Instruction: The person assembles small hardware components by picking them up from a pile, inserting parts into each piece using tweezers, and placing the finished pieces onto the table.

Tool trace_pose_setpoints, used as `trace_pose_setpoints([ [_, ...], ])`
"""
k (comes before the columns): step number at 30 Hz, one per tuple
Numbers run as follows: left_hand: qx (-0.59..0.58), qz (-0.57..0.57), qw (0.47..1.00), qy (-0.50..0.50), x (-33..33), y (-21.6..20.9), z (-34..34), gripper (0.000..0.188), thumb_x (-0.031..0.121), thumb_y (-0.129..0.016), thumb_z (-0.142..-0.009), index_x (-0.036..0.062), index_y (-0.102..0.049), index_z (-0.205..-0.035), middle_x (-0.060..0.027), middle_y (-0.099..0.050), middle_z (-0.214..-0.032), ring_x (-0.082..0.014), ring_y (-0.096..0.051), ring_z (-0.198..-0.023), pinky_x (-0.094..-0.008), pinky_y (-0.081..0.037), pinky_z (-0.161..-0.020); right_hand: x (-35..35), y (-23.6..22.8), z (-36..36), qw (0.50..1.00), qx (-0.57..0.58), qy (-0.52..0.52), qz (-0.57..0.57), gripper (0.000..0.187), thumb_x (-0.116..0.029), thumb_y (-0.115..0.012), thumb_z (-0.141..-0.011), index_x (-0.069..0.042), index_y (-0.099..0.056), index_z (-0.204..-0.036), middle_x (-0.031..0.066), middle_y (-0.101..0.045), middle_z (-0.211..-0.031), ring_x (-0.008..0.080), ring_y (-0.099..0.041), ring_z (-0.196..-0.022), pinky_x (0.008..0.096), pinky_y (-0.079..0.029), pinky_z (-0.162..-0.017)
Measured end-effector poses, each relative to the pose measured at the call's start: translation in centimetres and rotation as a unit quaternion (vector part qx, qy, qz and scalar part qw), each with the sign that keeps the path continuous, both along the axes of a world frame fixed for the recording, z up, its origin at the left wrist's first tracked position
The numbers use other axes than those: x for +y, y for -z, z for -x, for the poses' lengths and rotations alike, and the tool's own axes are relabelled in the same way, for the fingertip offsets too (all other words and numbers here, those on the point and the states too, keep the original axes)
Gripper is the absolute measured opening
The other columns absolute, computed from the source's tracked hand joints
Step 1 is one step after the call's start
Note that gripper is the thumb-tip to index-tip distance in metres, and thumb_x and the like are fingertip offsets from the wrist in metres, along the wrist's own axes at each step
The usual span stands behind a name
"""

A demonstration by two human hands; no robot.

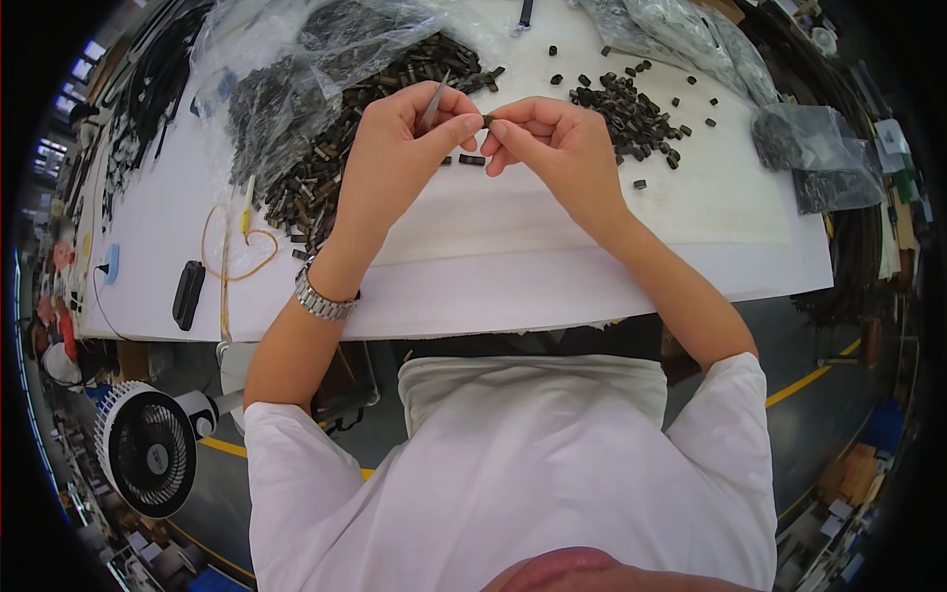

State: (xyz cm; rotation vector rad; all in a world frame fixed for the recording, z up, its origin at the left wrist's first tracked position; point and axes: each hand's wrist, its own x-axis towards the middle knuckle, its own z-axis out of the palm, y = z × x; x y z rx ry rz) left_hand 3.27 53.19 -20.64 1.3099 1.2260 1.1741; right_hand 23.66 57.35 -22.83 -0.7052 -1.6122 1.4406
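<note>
My left hand (pixel 404 148) and my right hand (pixel 552 148) meet over the white table, fingertips nearly touching. Between them they pinch a small dark piece (pixel 487 120), mostly covered by the fingers. A pointed metal tool (pixel 434 104) is also tucked in my left hand, its tip sticking up past the curled fingers; its other end is hidden. Left of and behind the left hand spreads a heap of small flat dark-brown pieces (pixel 311 183). Beyond my right hand lies a looser pile of short black loop-like pieces (pixel 626 113). A few flat pieces (pixel 472 159) rest just below the fingertips.
Clear plastic bags (pixel 266 99) cover part of the left heap; another bag (pixel 819 158) sits at the right edge. Dark straps (pixel 148 79) lie far left. A black oblong case (pixel 188 295) and an orange cord loop (pixel 261 259) are nearer. A fan (pixel 148 449) stands below left.
</note>
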Motion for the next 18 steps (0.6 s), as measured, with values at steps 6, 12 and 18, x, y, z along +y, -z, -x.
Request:
trace_pose_setpoints([
  [6,0.287,-0.257,0.92,-0.076,-1.1,0.2,-1.6,0.014,0.006,-0.076,-0.093,0.0015,-0.074,-0.106,-0.0016,-0.071,-0.079,-0.0024,-0.058,-0.067,-0.0192,-0.044,-0.059,-0.6,-0.1,0.2,0.999,-0.039,0.029,-0.013,0.021,-0.01,-0.068,-0.1,0.008,-0.071,-0.109,0.0123,-0.078,-0.093,0.0151,-0.078,-0.081,0.0249,-0.061,-0.075],
  [12,0.302,-0.279,0.908,-0.083,-1.0,1.0,-1.7,0.011,0.002,-0.074,-0.093,-0.0007,-0.073,-0.103,-0.0036,-0.073,-0.08,-0.0039,-0.065,-0.075,-0.0202,-0.051,-0.065,-1.2,-0.2,0.5,0.993,-0.074,0.048,-0.081,0.02,-0.01,-0.069,-0.099,0.008,-0.071,-0.109,0.0117,-0.079,-0.092,0.0159,-0.079,-0.081,0.0263,-0.062,-0.074],
  [18,0.204,-0.159,0.961,-0.103,-0.7,0.2,-1.5,0.009,0.005,-0.075,-0.088,-0.0027,-0.072,-0.092,-0.0048,-0.07,-0.068,-0.0063,-0.061,-0.06,-0.0227,-0.047,-0.055,-0.3,-0.4,0.3,0.995,-0.09,0.012,-0.047,0.019,-0.004,-0.065,-0.101,0.008,-0.069,-0.115,0.0114,-0.078,-0.095,0.0147,-0.077,-0.083,0.0246,-0.059,-0.077],
])
